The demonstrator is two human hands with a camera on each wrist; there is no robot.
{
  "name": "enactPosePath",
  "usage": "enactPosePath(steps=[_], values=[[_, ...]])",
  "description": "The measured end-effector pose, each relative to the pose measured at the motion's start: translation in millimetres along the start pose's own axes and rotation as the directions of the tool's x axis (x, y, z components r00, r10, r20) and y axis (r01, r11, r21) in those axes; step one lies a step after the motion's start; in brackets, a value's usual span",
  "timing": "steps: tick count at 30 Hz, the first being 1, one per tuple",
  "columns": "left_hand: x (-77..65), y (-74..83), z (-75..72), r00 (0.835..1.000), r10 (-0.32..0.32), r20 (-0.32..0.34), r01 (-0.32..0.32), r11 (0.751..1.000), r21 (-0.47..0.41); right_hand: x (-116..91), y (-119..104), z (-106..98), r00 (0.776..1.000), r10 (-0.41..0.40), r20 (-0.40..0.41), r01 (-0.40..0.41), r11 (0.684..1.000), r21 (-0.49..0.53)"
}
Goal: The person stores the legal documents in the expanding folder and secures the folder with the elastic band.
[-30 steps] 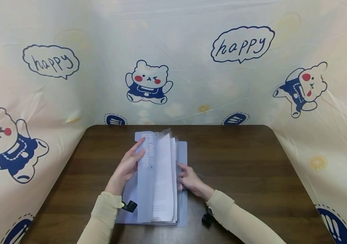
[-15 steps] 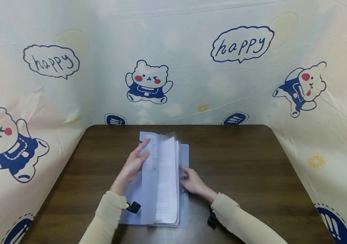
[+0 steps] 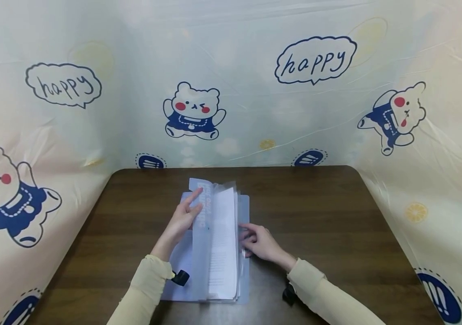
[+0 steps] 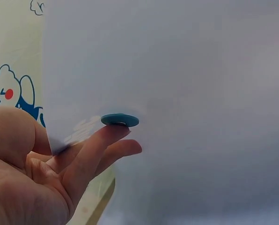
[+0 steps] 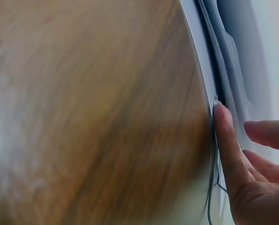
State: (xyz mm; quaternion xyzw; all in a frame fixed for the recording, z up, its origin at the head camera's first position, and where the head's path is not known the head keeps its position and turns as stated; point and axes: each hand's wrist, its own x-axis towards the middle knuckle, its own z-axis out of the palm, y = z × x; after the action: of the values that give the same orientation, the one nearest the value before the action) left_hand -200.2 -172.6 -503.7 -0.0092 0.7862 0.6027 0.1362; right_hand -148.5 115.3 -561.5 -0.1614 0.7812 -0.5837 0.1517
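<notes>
A light blue plastic document folder (image 3: 202, 262) stands partly open on the table, with white printed sheets (image 3: 223, 239) and clear sleeves inside. My left hand (image 3: 182, 219) holds its lifted front cover by the edge, thumb on one side and fingers on the other. In the left wrist view, a teal button (image 4: 120, 120) on the cover sits at a fingertip. My right hand (image 3: 266, 243) is at the folder's right side, its fingers partly hidden by the sheets. In the right wrist view, one straight finger touches the folder edge beside a thin dark cord (image 5: 211, 192); the thumb stands apart.
The dark brown wooden table (image 3: 316, 216) spreads to both sides of the folder. A pale curtain (image 3: 247, 54) printed with bears and "happy" bubbles surrounds its back and sides. Small black wrist cameras hang below both sleeves.
The folder has shifted slightly right and toward me, along with both hands. My left hand keeps its hold on the cover; my right hand stays by the right edge.
</notes>
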Motion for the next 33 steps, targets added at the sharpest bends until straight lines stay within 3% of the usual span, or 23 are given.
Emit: enactPosePath(steps=[8, 17, 19, 23, 25, 26, 27, 30, 31, 33], values=[[1.1, -2.4, 4.6, 1.000, 0.002, -0.007, -0.002, 1.000, 0.006, -3, -2, -8, 1.000, 0.010, 0.000, -0.010, 1.000, -0.027], [0.8, -1.2, 13.5, 0.997, 0.069, -0.024, -0.068, 0.997, 0.046, -8, -1, -18, 0.992, 0.011, -0.122, -0.035, 0.979, -0.201], [1.3, -1.7, 17.8, 0.995, 0.093, -0.029, -0.090, 0.993, 0.080, -9, 2, -22, 0.989, -0.016, -0.149, -0.021, 0.970, -0.244], [3.4, -5.7, 27.7, 0.986, 0.157, -0.056, -0.143, 0.969, 0.201, -9, 21, -30, 0.971, -0.142, -0.195, 0.054, 0.916, -0.399], [4.5, -7.8, 32.7, 0.974, 0.218, -0.068, -0.188, 0.933, 0.308, -10, 23, -32, 0.958, -0.175, -0.226, 0.053, 0.886, -0.460], [5.3, -9.3, 35.1, 0.963, 0.263, -0.064, -0.221, 0.900, 0.376, -10, 25, -33, 0.952, -0.186, -0.243, 0.047, 0.874, -0.484], [6.1, -10.5, 37.5, 0.951, 0.303, -0.055, -0.249, 0.861, 0.443, -11, 21, -33, 0.948, -0.175, -0.265, 0.023, 0.871, -0.492], [7.5, -14.3, 43.9, 0.922, 0.388, 0.023, -0.315, 0.712, 0.628, -9, 30, -36, 0.933, -0.172, -0.317, -0.021, 0.852, -0.524], [7.6, -15.3, 46.3, 0.913, 0.403, 0.055, -0.332, 0.659, 0.675, -7, 37, -38, 0.929, -0.171, -0.327, -0.033, 0.845, -0.534], [7.1, -17.8, 50.8, 0.911, 0.395, 0.114, -0.346, 0.586, 0.733, -2, 52, -41, 0.924, -0.159, -0.348, -0.061, 0.836, -0.545]])
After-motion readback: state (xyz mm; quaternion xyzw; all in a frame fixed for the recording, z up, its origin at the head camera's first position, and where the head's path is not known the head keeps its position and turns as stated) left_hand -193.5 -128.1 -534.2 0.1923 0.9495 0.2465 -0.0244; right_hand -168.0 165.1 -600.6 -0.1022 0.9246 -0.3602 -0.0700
